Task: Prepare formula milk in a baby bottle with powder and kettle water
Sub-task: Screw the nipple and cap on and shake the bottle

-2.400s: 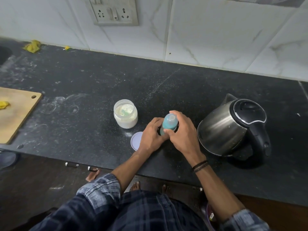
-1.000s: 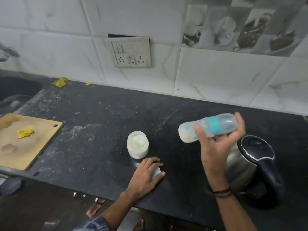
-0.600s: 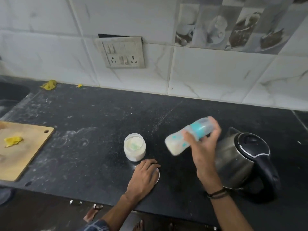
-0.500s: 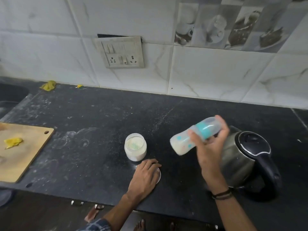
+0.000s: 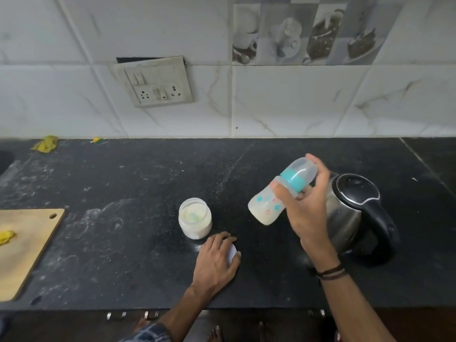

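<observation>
My right hand (image 5: 306,213) grips a capped baby bottle (image 5: 267,208) with a teal ring, tilted in the air with its base down-left; milky liquid sits in the base. Behind that hand stands a steel kettle (image 5: 352,211) with a black lid and handle. An open jar of white powder (image 5: 195,221) with a pale scoop inside stands on the black counter (image 5: 123,243). My left hand (image 5: 217,259) lies on the jar's white lid (image 5: 232,251), fingers loosely bent, covering most of it.
A wooden cutting board (image 5: 24,250) with a yellow scrap lies at the left edge. Yellow scraps (image 5: 45,143) sit by the tiled wall. A switch and socket plate (image 5: 158,82) hangs on the wall. Powder dusts the counter.
My right hand lifted the bottle off the counter and has been swinging it back and forth at a tilt. My left hand let go of it and came down on the lid.
</observation>
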A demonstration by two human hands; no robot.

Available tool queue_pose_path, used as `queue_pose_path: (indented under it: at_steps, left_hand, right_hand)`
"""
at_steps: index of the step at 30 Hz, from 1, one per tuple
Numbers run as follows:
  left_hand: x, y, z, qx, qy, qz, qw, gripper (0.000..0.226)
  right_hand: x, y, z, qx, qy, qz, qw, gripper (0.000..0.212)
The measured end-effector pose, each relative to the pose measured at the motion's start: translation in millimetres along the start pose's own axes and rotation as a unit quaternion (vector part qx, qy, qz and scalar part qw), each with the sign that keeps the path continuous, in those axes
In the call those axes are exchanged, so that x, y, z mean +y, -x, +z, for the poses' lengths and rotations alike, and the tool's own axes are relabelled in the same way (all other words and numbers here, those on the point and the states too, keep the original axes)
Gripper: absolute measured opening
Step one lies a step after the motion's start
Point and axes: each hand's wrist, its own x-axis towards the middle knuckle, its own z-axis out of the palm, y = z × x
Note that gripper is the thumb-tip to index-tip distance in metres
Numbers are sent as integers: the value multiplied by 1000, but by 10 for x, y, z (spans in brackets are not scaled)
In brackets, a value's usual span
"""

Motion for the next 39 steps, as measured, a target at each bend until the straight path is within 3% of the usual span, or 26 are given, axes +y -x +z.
queue_pose_path:
  at_steps: [4,8,12,13,16,21,25,29,33,37,39]
  left_hand:
    - [20,-7,10,6,-10,-4,1000,45]
    - [-9,7,7,-16,-30,-2,999,48]
    - [35,2,20,-16,-53,-3,998,49]
    - [40,3,21,-17,-58,-4,998,50]
    - [24,14,28,-18,-70,1,997,51]
    - [36,14,71,2,-86,1,996,48]
    - [24,37,100,17,-86,4,996,45]
    - [64,11,99,12,-96,-4,995,44]
    - [94,28,63,6,-104,-10,994,44]
    - [105,7,71,-2,-106,-11,994,43]
    - [76,35,82,3,-112,-5,994,42]
  right_hand:
    - [-108,-25,-30,157,-105,-3,982,82]
    - [-143,57,-19,40,-6,-3,999,75]
    - [-213,-3,-99,216,-110,-16,970,77]
    - [-244,1,-80,214,-108,-4,971,78]
    - [-231,38,-107,93,-43,28,994,73]
    - [-403,-62,-239,214,-114,-42,969,78]
    - [-426,-21,-302,83,-47,-27,995,72]
    - [-493,-136,-389,203,-146,-43,967,79]
    - [-397,-63,-348,81,-83,22,993,72]
    - [-404,-118,-336,187,-157,-5,970,74]
    - [-414,-84,-261,128,-124,20,984,70]
